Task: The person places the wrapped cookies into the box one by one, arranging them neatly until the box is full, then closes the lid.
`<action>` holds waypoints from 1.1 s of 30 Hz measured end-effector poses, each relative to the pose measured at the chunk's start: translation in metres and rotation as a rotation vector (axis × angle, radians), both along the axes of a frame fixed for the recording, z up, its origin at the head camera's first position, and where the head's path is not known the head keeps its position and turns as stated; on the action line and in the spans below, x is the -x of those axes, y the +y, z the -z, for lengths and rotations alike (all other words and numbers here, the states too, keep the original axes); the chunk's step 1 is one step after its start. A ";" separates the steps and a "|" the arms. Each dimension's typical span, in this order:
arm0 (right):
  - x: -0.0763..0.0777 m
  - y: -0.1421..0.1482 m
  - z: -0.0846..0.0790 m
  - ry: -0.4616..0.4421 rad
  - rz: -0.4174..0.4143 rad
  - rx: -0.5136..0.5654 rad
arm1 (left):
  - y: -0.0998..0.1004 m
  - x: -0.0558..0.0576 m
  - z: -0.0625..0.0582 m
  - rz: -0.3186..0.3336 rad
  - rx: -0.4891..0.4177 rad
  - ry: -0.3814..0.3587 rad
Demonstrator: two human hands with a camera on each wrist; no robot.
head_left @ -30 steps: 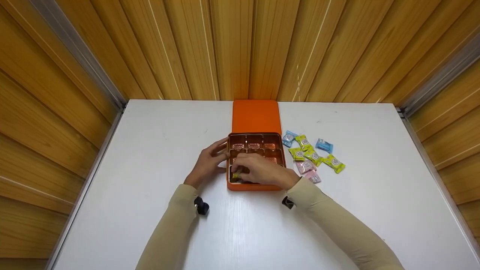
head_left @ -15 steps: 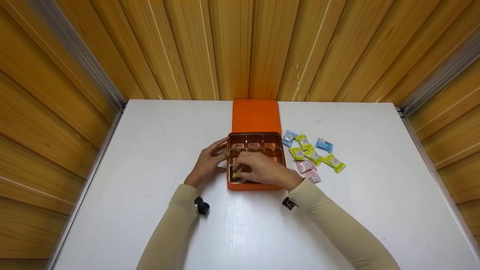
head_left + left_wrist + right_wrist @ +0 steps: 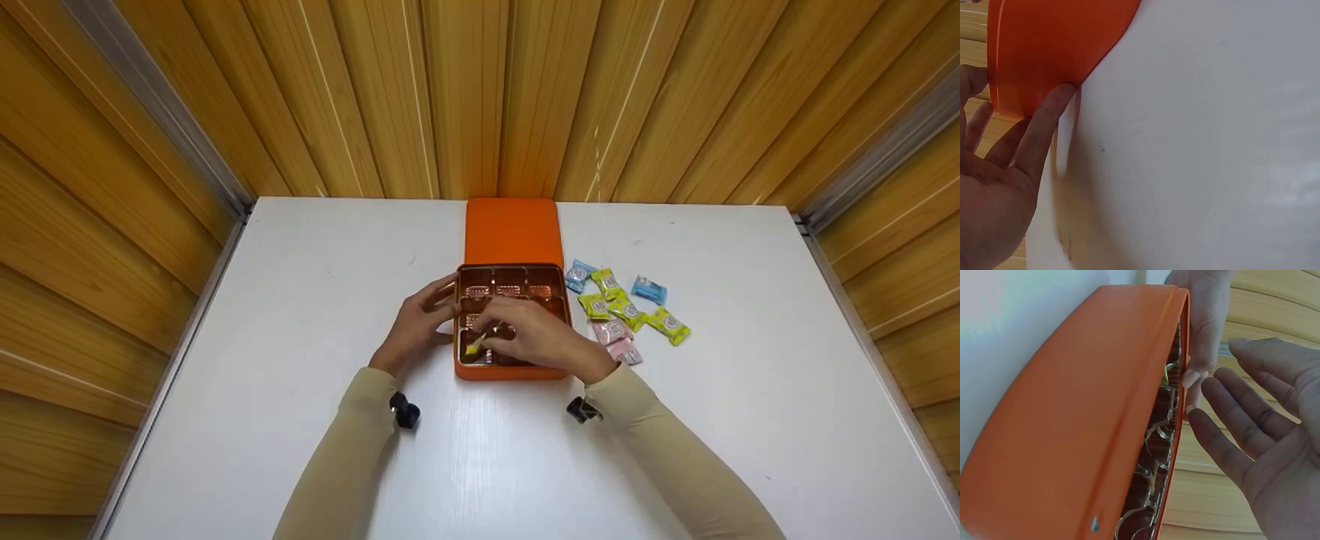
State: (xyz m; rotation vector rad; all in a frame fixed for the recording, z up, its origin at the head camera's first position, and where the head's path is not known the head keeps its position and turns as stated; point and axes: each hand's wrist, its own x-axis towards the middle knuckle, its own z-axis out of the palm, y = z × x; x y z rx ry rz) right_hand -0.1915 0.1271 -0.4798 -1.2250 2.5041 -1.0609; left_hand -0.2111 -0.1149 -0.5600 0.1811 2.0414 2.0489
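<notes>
Left of centre, head view: left hand (image 3: 412,326), fingers spread against orange tin (image 3: 510,373), some tips hidden. Frame centre: yellow candy (image 3: 472,349) in tin's lower-left compartment, partly covered by right hand (image 3: 534,334), fingers parted. Versus second ago: right hand slightly rightward.

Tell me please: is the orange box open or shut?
The box is open: its lid lies behind it, and its compartments show.

Orange tin (image 3: 511,373) obstructed at left by left hand (image 3: 414,326); middle and near compartments overhung by right hand (image 3: 536,334). Right flank crowded by wrapped candies (image 3: 625,310), rear by lid (image 3: 513,231). Passage afforded over near tabletop (image 3: 480,465).
</notes>
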 end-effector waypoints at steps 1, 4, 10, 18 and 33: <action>-0.001 0.001 -0.001 -0.002 0.007 0.007 | 0.000 0.000 0.000 0.001 -0.001 0.000; -0.003 0.006 -0.002 -0.004 0.032 0.025 | 0.000 0.000 0.000 -0.006 0.008 -0.003; -0.005 0.017 -0.004 -0.002 0.090 0.045 | 0.001 -0.001 -0.002 -0.020 0.015 -0.010; -0.008 0.033 -0.002 -0.022 0.153 0.105 | 0.002 -0.001 -0.002 -0.030 0.021 -0.012; -0.017 0.057 0.001 -0.054 0.275 0.126 | 0.002 -0.001 -0.002 -0.028 0.003 -0.024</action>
